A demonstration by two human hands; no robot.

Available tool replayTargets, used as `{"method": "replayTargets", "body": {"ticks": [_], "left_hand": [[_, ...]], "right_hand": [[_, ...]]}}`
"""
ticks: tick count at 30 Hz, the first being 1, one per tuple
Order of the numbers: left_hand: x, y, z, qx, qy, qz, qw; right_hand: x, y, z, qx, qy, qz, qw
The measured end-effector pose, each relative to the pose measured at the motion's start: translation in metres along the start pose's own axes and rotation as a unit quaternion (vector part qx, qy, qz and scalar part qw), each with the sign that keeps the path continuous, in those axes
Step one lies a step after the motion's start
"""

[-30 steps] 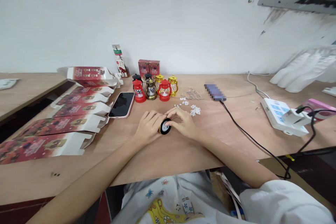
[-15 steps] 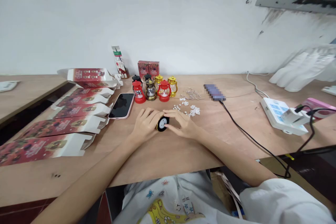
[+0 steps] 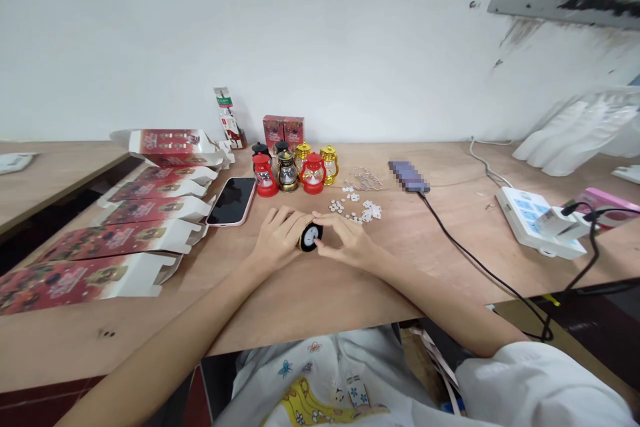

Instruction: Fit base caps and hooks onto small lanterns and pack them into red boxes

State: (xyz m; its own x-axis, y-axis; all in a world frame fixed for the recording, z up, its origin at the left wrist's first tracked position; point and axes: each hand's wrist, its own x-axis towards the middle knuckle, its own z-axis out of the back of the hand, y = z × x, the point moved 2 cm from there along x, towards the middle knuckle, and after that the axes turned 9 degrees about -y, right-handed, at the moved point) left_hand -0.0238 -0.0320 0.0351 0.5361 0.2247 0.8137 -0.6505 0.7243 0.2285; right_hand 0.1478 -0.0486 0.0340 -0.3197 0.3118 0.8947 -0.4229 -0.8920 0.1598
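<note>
My left hand [image 3: 280,239] is wrapped around a small lantern [image 3: 309,238], tilted so its round black base with a gold rim and a white centre faces me. The rest of its body is hidden in the fingers. My right hand [image 3: 351,241] pinches it from the other side, fingertips at the top rim and thumb on the base. Behind my hands stand several mini lanterns, including a red one [image 3: 313,173], a bronze one [image 3: 287,172] and a gold one [image 3: 329,165]. Small white pieces [image 3: 370,211] and thin metal wire handles [image 3: 367,179] lie to their right.
Red printed cartons [image 3: 125,240] lie in a row at the left, beside a phone [image 3: 232,201]. Two small red boxes [image 3: 283,130] stand by the wall. At the right are a second phone [image 3: 409,176] on a black cable and a white power strip [image 3: 535,220].
My right thumb has shifted slightly on the lantern's base, and the lantern has turned a little. Both hands keep nearly the same place.
</note>
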Motion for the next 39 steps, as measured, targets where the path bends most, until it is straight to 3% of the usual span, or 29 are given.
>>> {"method": "replayTargets", "body": {"ticks": [7, 18, 23, 28, 31, 34, 39], "left_hand": [[-0.001, -0.002, 0.001, 0.038, -0.024, -0.007, 0.999], [-0.003, -0.001, 0.001, 0.049, -0.011, -0.014, 0.999], [-0.001, 0.003, 0.003, 0.034, -0.004, -0.001, 0.999], [-0.002, 0.011, 0.004, 0.038, -0.008, 0.027, 0.999], [-0.003, 0.011, 0.003, 0.029, -0.005, 0.030, 0.999], [-0.004, 0.009, 0.002, 0.016, 0.001, 0.042, 0.999], [-0.007, 0.010, -0.001, -0.010, -0.024, 0.080, 0.996]], "right_hand": [[-0.001, 0.001, 0.000, -0.013, -0.022, 0.010, 1.000], [-0.005, -0.002, -0.002, -0.008, -0.016, 0.007, 1.000], [-0.002, -0.026, 0.006, -0.062, 0.017, 0.041, 0.997], [-0.007, -0.082, 0.019, -0.216, 0.034, -0.094, 0.971], [-0.013, -0.106, 0.022, -0.279, 0.105, -0.150, 0.943], [-0.016, -0.115, 0.023, -0.316, 0.171, -0.182, 0.915], [-0.014, -0.113, 0.026, -0.359, 0.172, -0.230, 0.888]]}}
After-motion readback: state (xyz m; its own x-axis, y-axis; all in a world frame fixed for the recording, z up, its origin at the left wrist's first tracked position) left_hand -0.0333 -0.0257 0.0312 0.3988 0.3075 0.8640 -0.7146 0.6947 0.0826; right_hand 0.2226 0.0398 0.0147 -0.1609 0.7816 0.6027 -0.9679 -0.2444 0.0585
